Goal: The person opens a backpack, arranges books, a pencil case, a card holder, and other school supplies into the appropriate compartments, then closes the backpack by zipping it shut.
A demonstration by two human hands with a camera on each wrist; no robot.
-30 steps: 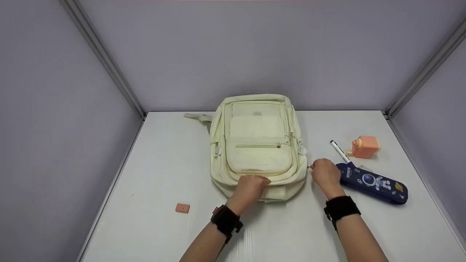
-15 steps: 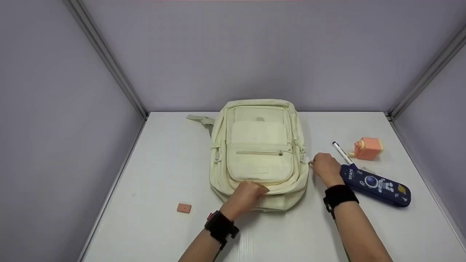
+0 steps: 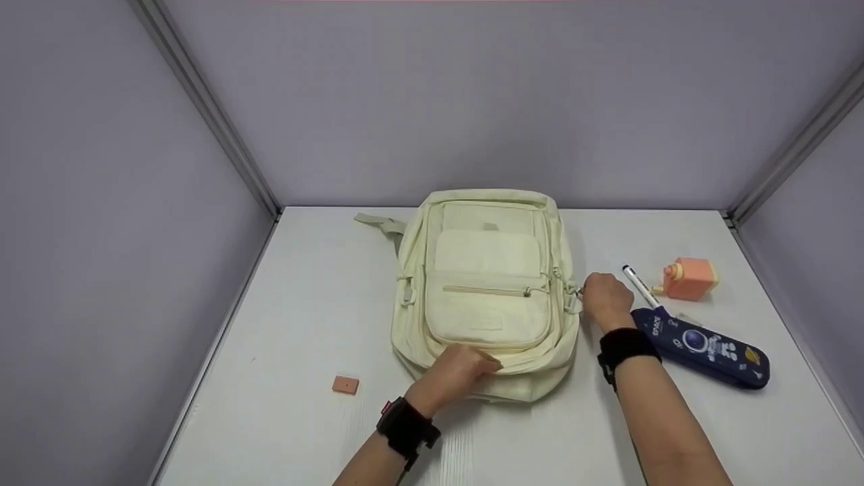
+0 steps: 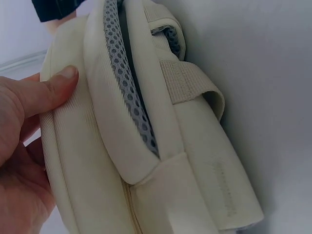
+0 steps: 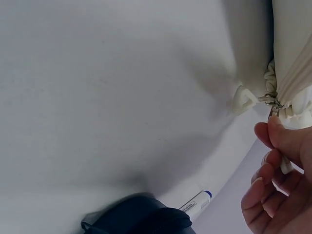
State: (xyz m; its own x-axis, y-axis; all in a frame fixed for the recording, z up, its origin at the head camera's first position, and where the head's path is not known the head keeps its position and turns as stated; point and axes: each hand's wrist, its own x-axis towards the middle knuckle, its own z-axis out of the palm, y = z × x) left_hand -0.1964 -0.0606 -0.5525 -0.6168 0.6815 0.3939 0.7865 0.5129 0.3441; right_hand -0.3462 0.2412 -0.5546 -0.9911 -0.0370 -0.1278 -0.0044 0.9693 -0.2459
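Note:
A cream backpack lies flat in the middle of the table, its front pocket facing up. My left hand grips its near end, thumb on top of the padded edge and fingers behind it in the left wrist view. At the bag's right side, my right hand pinches a metal zipper pull between thumb and forefinger, close to a pale plastic buckle. A dark mesh-lined strip shows along the bag's near side.
Right of the bag lie a navy space-print pencil case, a white marker and an orange pencil sharpener with a crank. A small reddish block lies front left. Grey walls enclose the table.
My right hand has travelled away from me along the bag's right side with the zipper pull. The backpack has slid slightly toward me, my left hand still gripping its near end.

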